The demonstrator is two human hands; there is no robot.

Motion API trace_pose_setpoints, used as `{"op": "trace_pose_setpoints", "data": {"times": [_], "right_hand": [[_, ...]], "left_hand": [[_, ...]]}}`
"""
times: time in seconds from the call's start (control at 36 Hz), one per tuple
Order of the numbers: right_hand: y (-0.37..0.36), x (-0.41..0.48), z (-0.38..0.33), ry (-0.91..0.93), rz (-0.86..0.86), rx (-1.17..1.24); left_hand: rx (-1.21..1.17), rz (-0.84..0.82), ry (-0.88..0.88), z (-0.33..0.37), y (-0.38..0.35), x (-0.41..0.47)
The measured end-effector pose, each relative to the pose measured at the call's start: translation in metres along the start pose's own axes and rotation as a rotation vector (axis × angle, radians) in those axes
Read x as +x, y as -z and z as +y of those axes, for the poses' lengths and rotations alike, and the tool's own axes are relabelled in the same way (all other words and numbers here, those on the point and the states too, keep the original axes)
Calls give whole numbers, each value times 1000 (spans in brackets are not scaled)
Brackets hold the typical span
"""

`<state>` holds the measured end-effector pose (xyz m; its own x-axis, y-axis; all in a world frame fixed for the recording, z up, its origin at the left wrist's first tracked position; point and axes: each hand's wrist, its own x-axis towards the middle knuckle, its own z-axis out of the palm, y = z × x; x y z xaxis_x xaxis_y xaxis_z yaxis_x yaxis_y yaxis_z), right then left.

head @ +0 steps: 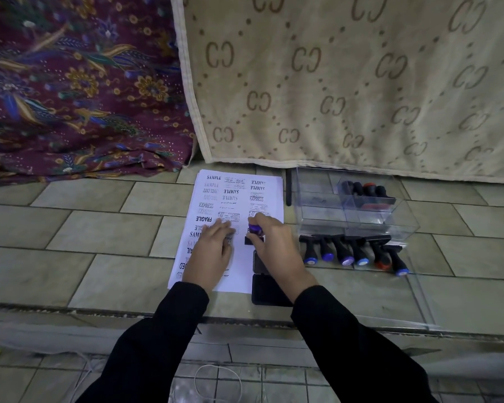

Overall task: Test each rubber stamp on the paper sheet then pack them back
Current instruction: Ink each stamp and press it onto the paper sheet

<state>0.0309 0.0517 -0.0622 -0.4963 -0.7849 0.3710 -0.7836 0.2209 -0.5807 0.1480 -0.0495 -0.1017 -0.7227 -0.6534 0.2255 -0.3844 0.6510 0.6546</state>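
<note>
Right hand point(274, 251) is curled round the purple-topped stamp point(256, 230), its black base planted upright on the paper sheet point(242, 269), and the left hand point(213, 251) lies just beside it, fingers straight and flat on the printed rows. Under the right wrist sits the black ink pad point(266, 287). Off to that hand's right, six more stamps point(352, 253) lie in a row on the tiled surface point(99, 228), and just beyond them a clear box point(358, 225) holds a few others.

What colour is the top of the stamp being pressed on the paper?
Purple. The head view shows the stamp in the right hand.
</note>
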Motion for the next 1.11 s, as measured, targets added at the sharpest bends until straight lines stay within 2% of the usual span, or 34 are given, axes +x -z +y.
{"op": "trace_pose_setpoints", "data": {"times": [0.14, 0.22, 0.28, 0.56, 0.75, 0.92, 1.11], "right_hand": [[6, -1, 3, -95, 12, 105], [24, 1, 6, -207, 189, 288], [42, 1, 9, -224, 304, 326], [107, -33, 40, -325, 430, 127], [100, -84, 60, -386, 390, -54], [82, -103, 49, -247, 349, -72], [67, -114, 44, -280, 250, -37]], "left_hand": [[7, -8, -1, 2, 2, 0], [1, -13, 0, 2, 3, -1], [-2, -5, 1, 2, 2, -1], [-108, -4, 82, 1, 6, 6], [-178, -22, 128, -3, 7, 9], [-122, -3, 95, -3, 4, 7], [-51, 35, 45, -3, -1, 3]]}}
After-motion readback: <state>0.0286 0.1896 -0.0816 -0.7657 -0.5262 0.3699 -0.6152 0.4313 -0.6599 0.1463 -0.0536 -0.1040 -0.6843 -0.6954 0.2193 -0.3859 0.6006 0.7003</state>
